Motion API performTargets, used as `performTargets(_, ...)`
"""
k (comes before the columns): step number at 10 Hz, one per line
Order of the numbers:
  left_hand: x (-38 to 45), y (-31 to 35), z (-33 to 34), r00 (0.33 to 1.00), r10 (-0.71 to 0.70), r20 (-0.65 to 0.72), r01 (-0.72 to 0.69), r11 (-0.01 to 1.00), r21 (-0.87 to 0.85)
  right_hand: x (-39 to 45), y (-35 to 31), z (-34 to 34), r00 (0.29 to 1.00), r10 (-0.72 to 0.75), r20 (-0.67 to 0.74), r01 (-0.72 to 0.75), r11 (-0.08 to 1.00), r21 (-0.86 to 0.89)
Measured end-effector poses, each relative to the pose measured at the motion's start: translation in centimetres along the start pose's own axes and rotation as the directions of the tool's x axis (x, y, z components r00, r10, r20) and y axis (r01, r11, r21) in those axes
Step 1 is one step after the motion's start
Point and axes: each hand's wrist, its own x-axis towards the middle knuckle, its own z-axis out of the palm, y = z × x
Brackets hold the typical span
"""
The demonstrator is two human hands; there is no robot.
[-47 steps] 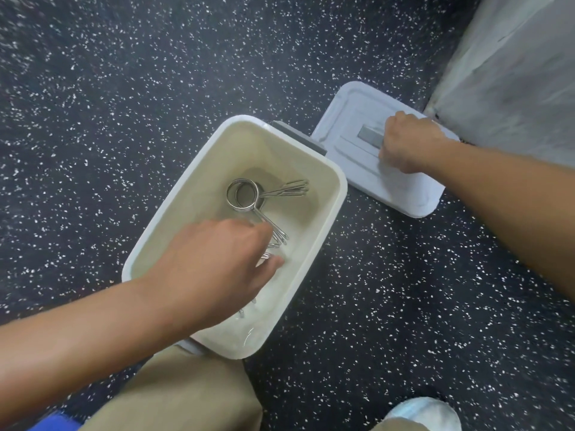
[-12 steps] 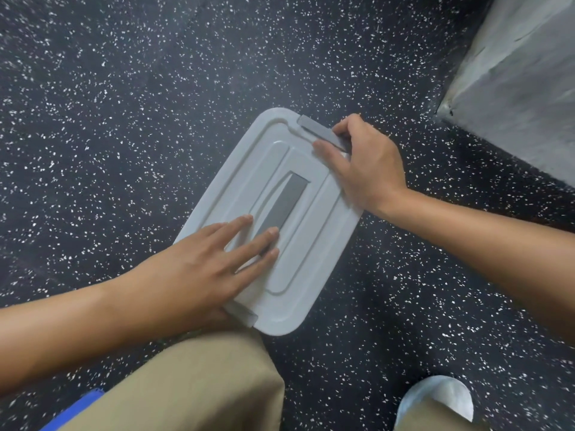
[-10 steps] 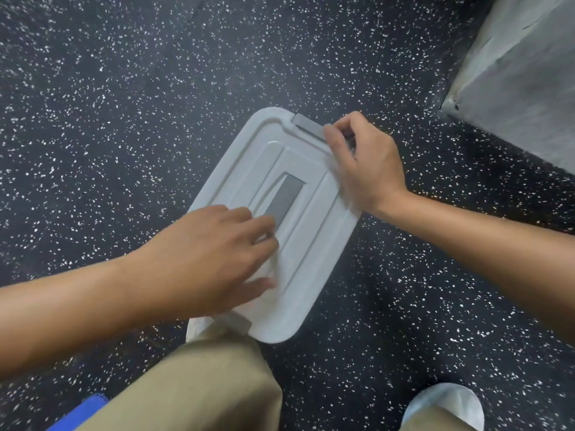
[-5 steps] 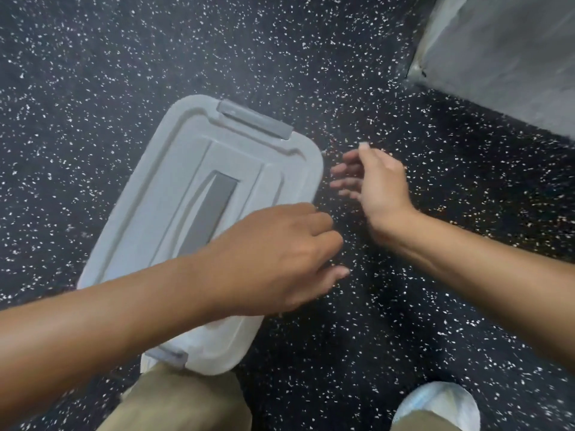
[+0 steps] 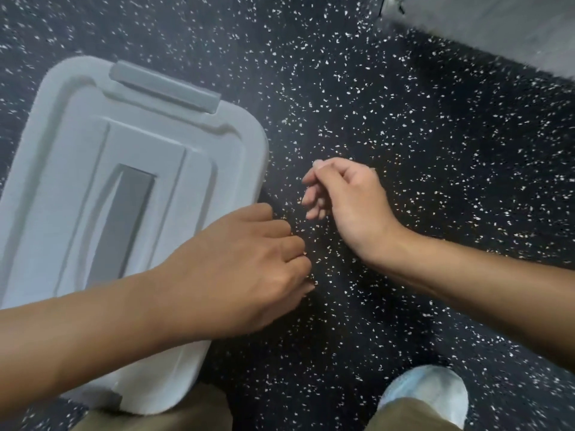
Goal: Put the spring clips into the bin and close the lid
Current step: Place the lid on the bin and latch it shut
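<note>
A: Where is the bin?
B: On the speckled floor [image 5: 404,150], left in view, with the lid [image 5: 77,157] on top covering it. The clips are hidden.
A: And the hands?
B: The left hand [image 5: 245,269] hangs over the lid's right edge, fingers loosely curled, gripping nothing. The right hand [image 5: 345,197] is over the floor, just beside the lid, fingers half-curled, empty too.
A: Anything else?
B: A shoe [image 5: 435,390] at the bottom right.

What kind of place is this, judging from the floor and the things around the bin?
Probably a gym or workshop, though I cannot be sure. The floor is dark speckled rubber-like flooring, a grey block or wall base stands at the corner, and the lidded plastic bin sits directly on it.
</note>
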Motion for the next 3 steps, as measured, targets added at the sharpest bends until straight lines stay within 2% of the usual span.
performTargets(1,0.4,-0.1,-0.4,1.000,0.003,-0.008,-0.003,1.000,-0.006,-1.7,-0.7,-0.4,0.999,0.014,0.032,-0.013,0.999,-0.036)
performTargets(3,0.9,1.5,-1.9,0.982,-0.131,0.138,0.133,0.991,-0.003,-6.9,-3.1,-2.6,0.998,0.056,-0.002,-0.056,0.996,-0.067)
